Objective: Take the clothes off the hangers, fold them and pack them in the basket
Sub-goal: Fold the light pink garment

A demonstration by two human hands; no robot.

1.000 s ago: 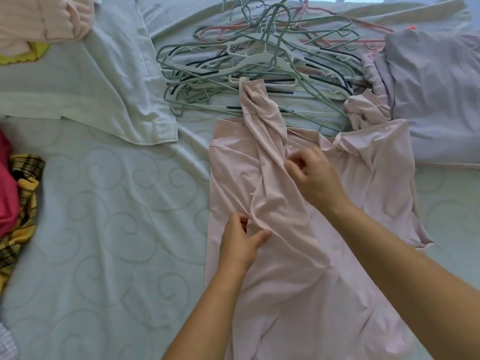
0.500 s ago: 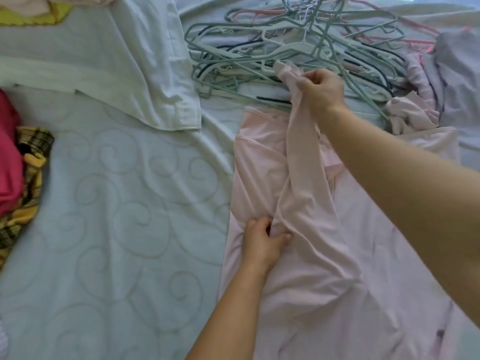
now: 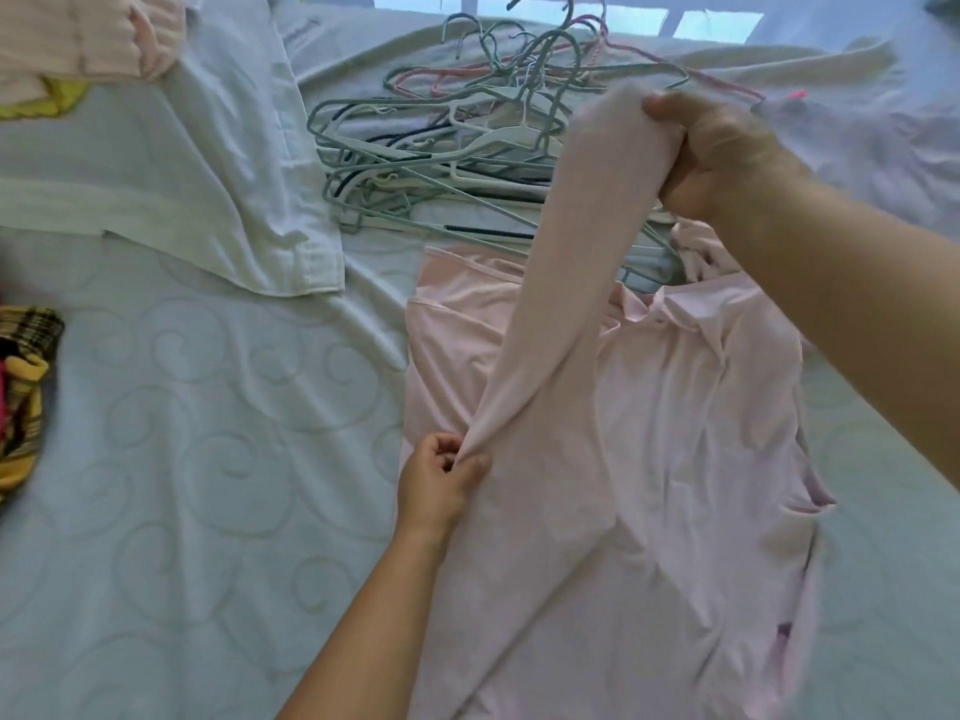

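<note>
A pale pink long-sleeved top (image 3: 691, 433) lies spread on the bed at centre right. My right hand (image 3: 711, 153) grips the cuff end of its sleeve (image 3: 566, 283) and holds it stretched up above the hangers. My left hand (image 3: 441, 475) pinches the base of the same sleeve near the top's left edge. A heap of empty hangers (image 3: 467, 142), mostly green with some white and pink, lies behind the top. No basket is in view.
A white shirt (image 3: 218, 163) lies at the back left, with pink and yellow clothes (image 3: 78, 39) in the corner. A yellow plaid garment (image 3: 26, 387) sits at the left edge. A lilac garment (image 3: 872, 153) lies at the back right. The bed cover (image 3: 197, 459) has swirl stitching.
My right hand has run up the sleeve from the top's middle to its cuff and lifted it, pulling the sleeve straight. My left hand has kept its pinch at the sleeve's base.
</note>
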